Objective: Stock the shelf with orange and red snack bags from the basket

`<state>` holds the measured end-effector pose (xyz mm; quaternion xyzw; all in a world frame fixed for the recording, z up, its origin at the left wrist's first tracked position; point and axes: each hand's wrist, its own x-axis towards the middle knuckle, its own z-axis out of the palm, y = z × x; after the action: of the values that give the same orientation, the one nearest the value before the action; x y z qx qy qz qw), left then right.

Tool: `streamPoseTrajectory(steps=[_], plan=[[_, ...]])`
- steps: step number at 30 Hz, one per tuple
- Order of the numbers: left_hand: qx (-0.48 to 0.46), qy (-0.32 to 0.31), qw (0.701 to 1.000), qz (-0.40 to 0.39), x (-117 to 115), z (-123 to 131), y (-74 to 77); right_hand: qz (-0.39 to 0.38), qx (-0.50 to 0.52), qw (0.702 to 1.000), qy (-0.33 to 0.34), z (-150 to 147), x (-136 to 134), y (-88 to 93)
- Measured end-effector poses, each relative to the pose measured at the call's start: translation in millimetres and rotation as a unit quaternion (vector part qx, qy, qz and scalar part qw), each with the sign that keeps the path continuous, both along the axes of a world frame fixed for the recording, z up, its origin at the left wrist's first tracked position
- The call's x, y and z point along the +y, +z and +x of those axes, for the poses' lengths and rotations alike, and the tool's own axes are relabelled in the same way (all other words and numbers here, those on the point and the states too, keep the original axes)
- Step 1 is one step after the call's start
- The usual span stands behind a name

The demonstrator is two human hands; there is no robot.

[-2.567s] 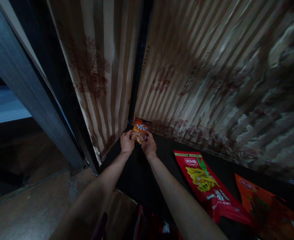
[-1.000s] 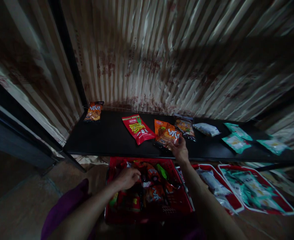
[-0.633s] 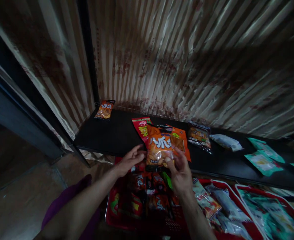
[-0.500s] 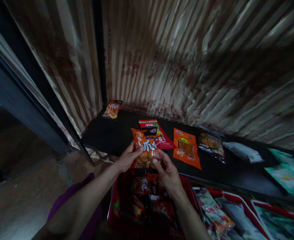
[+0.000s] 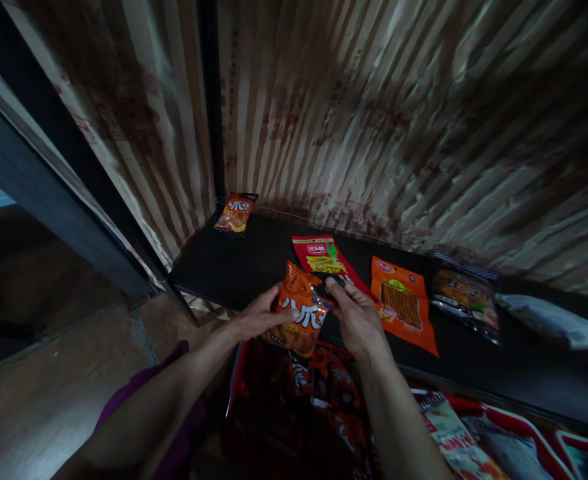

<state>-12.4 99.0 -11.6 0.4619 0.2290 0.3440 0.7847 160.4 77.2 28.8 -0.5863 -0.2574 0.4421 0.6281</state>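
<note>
An orange snack bag (image 5: 300, 313) with white lettering is held between both hands above a red basket (image 5: 231, 393). My left hand (image 5: 264, 317) grips its left side, thumb across the front. At its upper right corner, my right hand (image 5: 357, 313) pinches the dark edge. Behind it on the black shelf (image 5: 269, 257) lies a red snack bag (image 5: 319, 250), partly covered by my right hand. A matching orange snack bag (image 5: 236, 212) leans in the shelf's back left corner. More orange packets (image 5: 331, 380) fill the basket below.
To the right on the shelf lie an orange packet of brown sticks (image 5: 403, 303), a dark clear-fronted bag (image 5: 465, 293) and a whitish bag (image 5: 554, 320). A second red basket (image 5: 519, 427) holds packets. A metal post (image 5: 59, 153) stands left; wrinkled brown paper (image 5: 354, 120) lines the back.
My right hand has shifted from the bag's lower right side up to its top right corner. The bag is now tilted clockwise. The view has moved somewhat to the left.
</note>
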Motion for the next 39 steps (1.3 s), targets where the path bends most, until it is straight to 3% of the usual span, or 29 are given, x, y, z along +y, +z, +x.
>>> streamPoseTrajectory(steps=[3,9,12,18,21,26,31,39], plan=[[-0.025,0.033,0.999,-0.020,-4,3,14.2,-0.006,0.013,1.000,-0.016,-6,1,4.7],[-0.004,0.221,0.972,-0.078,-11,23,41.6,0.004,0.005,0.998,0.059,-15,-7,9.1],[0.007,0.302,0.945,-0.124,-5,32,43.4,0.002,0.022,0.998,0.051,-18,-21,0.9],[-0.025,0.421,0.898,-0.125,32,28,41.3,-0.062,0.069,0.991,0.096,-26,-42,-19.3],[-0.053,0.454,0.874,-0.162,50,22,42.5,-0.080,0.148,0.980,0.108,-36,-42,-22.8],[-0.068,0.493,0.843,-0.204,66,18,38.9,-0.096,0.264,0.958,0.052,-52,-38,-25.6],[-0.060,0.471,0.857,-0.200,70,17,30.4,-0.091,0.249,0.963,0.044,-54,-38,-24.6],[-0.129,0.193,0.955,-0.186,49,18,34.8,-0.039,0.239,0.970,0.034,-53,-38,-8.5]])
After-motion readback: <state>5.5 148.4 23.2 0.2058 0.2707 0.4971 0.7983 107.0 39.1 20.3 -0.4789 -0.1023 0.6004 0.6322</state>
